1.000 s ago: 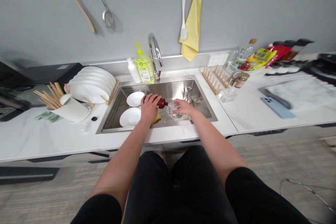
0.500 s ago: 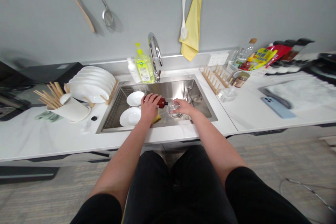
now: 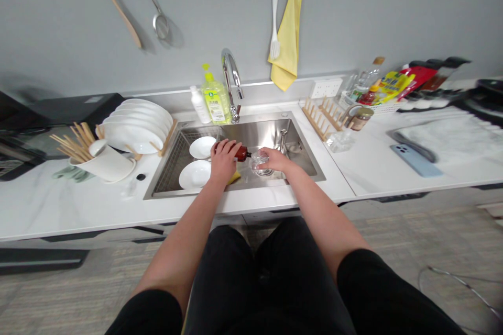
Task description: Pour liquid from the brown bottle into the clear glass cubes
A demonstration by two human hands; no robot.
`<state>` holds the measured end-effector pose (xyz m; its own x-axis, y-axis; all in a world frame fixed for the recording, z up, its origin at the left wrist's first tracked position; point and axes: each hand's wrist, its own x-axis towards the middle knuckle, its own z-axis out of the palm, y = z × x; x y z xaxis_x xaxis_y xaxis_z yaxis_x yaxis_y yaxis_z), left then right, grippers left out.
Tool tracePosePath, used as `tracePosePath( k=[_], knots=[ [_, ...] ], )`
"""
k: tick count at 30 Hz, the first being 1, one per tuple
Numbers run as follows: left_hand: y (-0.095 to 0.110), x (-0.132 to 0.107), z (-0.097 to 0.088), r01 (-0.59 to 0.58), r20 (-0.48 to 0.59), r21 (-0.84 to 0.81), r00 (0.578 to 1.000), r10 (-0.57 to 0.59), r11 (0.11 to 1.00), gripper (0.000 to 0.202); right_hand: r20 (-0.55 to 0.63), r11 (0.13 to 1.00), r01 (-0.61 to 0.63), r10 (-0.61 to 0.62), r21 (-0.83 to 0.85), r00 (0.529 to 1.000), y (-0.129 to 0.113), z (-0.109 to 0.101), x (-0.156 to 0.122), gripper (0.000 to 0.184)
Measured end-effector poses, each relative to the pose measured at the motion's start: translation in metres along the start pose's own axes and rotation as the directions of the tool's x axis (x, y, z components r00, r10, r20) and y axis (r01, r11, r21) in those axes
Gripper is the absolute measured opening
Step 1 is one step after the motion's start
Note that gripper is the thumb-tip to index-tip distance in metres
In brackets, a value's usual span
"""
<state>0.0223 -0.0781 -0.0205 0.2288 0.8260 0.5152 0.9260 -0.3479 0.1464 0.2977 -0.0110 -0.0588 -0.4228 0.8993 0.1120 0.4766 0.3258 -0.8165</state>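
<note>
While left fingers point(image 3: 222, 148) clamp one brown bottle point(image 3: 242, 154), right fingers point(image 3: 266, 157) clamp what looks like a clear glass point(image 3: 258, 160).

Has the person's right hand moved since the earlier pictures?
No, no clear move: the right hand sits in the same spot, below and to the right of the chrome faucet, as in the earlier pictures.

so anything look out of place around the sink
The phone lying flat on the counter right of the sink seems out of place in a kitchen, and a thin cable trails loose across the floor at lower right.
</note>
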Motion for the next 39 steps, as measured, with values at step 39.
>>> tracePosePath(
  k=[39],
  knots=[
    [0.0003,-0.0004,0.0004,-0.020,-0.047,0.034,0.999,0.022,0.999,0.068,-0.010,0.998,0.054,-0.054,0.018,0.998,0.0040,0.0004,0.0012,0.058]
  ],
)
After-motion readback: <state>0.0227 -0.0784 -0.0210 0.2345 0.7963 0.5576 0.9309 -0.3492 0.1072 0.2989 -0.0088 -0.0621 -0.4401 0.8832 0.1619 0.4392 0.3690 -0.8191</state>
